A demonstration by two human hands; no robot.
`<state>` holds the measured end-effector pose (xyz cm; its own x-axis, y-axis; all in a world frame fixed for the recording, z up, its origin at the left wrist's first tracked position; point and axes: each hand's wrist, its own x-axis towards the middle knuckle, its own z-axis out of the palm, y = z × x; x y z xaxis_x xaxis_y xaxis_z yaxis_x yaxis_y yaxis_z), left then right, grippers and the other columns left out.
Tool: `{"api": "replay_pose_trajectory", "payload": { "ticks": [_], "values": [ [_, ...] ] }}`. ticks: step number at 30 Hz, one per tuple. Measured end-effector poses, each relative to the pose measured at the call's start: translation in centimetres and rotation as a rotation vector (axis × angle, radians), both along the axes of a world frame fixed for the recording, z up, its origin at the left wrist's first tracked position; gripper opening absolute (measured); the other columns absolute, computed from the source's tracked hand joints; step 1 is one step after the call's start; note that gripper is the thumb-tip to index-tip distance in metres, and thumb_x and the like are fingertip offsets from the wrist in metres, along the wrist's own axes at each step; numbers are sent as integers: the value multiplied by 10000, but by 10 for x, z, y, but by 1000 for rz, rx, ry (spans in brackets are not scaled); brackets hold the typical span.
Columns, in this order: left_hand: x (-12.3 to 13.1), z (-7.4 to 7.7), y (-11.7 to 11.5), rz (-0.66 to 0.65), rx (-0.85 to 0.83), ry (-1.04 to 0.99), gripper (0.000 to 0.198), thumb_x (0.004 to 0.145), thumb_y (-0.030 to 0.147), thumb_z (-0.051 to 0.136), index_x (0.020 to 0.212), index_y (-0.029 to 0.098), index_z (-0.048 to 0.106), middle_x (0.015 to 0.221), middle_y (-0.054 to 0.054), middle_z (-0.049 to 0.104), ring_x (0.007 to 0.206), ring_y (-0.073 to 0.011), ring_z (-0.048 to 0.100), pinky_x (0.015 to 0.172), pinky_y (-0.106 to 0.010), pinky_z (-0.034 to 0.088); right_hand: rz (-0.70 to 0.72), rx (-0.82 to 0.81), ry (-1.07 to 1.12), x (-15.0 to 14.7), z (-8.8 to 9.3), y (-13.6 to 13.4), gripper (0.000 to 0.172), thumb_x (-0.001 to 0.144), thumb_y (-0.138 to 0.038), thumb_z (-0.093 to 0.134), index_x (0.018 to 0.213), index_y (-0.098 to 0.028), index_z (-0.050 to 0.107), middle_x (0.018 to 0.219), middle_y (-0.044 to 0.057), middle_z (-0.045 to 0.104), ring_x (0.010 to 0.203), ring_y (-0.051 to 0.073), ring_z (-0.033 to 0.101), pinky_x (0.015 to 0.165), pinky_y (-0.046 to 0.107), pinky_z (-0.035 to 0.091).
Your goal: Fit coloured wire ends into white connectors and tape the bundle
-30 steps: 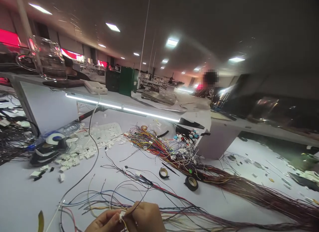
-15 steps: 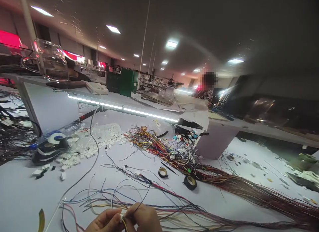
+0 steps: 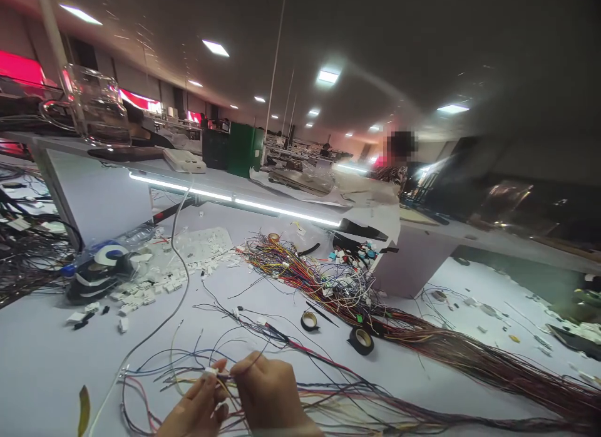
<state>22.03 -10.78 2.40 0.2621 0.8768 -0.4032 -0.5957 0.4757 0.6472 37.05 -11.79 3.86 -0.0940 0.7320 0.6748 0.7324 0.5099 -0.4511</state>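
My left hand [image 3: 200, 402] pinches a small white connector [image 3: 211, 372] between thumb and fingers, low in the view. Close beside it on the right, my right hand [image 3: 270, 387] is closed on a thin wire [image 3: 226, 376] at the connector's end. The wire's tip is hidden by the fingers. Under and around both hands lies a loose bundle of coloured wires [image 3: 357, 393], running off to the right. Stripped wire ends fan out to the left of my hands.
Two rolls of black tape [image 3: 360, 340] lie beyond my hands. A thick wire harness [image 3: 422, 337] crosses the table to the right. White connectors [image 3: 136, 297] are scattered at left, near a dark bag-like object [image 3: 96, 277]. A white cable [image 3: 176, 308] hangs down from a power strip [image 3: 184, 161].
Both hands have risen slightly. The left hand has turned, showing more of its fingers, and the connector has moved up and left. The right hand stays beside it.
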Motion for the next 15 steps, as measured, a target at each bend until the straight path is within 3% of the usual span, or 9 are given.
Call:
{"api": "replay_pose_trajectory", "payload": {
  "ticks": [3,5,7,9,11,13,15],
  "values": [
    [-20,14,5,18,70,-70,339,654,349,818,955,246,699,782,-26,672,644,-175,590,576,-281,492,-82,-20,11,32,23,9,169,903,-185,453,831,-223,601,718,23,660,663,162,630,627,260,483],
    [-30,22,-1,-38,92,-91,326,711,344,762,1003,218,692,810,-56,666,651,-183,583,594,-306,486,-152,-9,99,52,35,18,110,909,-239,494,959,-211,588,880,64,671,844,200,633,784,336,500],
    [-34,27,-12,-63,77,-92,286,725,308,742,989,206,697,877,-83,677,661,-189,586,615,-323,481,-103,-84,170,63,39,25,265,919,-292,509,1168,-206,538,1110,107,633,1033,221,594,905,391,477],
    [-35,27,-24,-64,60,-99,231,696,283,765,905,204,705,957,-95,689,633,-176,574,598,-322,468,96,-243,181,62,37,28,373,934,-322,495,1294,-225,482,1268,113,563,1156,213,542,970,391,455],
    [-37,25,-30,-65,36,-115,220,653,290,805,829,208,702,975,-87,697,626,-167,574,606,-322,474,401,-432,97,55,34,26,327,947,-328,475,1257,-248,541,1246,83,588,1151,186,548,978,352,454],
    [-43,21,-33,-72,9,-130,237,611,302,839,775,212,694,872,-65,699,646,-174,588,635,-324,491,645,-543,-41,49,34,24,245,955,-325,452,1067,-243,654,1002,44,674,997,163,604,926,321,476],
    [-50,16,-32,-112,-9,-140,237,594,291,854,737,209,684,704,-33,652,621,-165,579,614,-301,492,671,-520,-86,50,43,24,301,958,-343,428,848,-225,682,728,12,642,787,151,601,866,329,490]
  ]
}}
